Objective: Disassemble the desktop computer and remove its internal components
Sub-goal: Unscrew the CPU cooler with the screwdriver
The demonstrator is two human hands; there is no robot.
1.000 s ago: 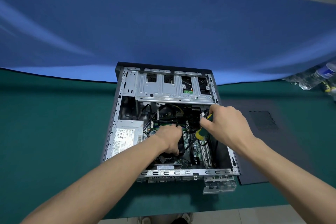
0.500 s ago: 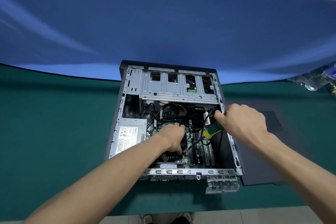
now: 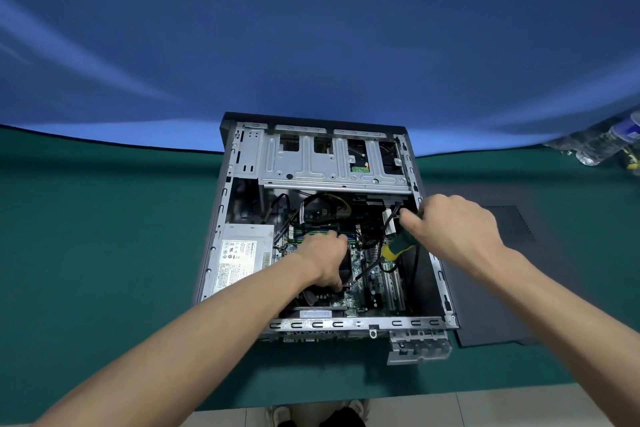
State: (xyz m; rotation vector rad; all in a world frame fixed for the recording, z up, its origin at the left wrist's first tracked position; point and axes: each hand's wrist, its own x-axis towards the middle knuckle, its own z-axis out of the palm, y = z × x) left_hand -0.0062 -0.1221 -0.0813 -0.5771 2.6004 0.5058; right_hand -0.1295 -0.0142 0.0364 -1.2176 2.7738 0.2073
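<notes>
The open grey metal desktop computer case (image 3: pixel 221 229) lies on its side in the middle of the green-covered desk (image 3: pixel 86 253), its far end against the blue backdrop cloth (image 3: pixel 311 45). Inside sit a silver drive cage (image 3: pixel 332 163) at the far end, a labelled silver power supply box (image 3: pixel 242 256) on the left and a green motherboard (image 3: pixel 374 281) with black cables. The left hand (image 3: pixel 325 262) reaches down with fingers curled around the dark cooler fan (image 3: pixel 346 274). The right hand (image 3: pixel 453 229) grips a green-and-yellow-handled screwdriver (image 3: pixel 394 250), its shaft angled down toward the board. A removed dark side panel (image 3: pixel 502 288) lies flat just right of the case. Clear plastic bottles (image 3: pixel 602 146) lie at the far right edge.
</notes>
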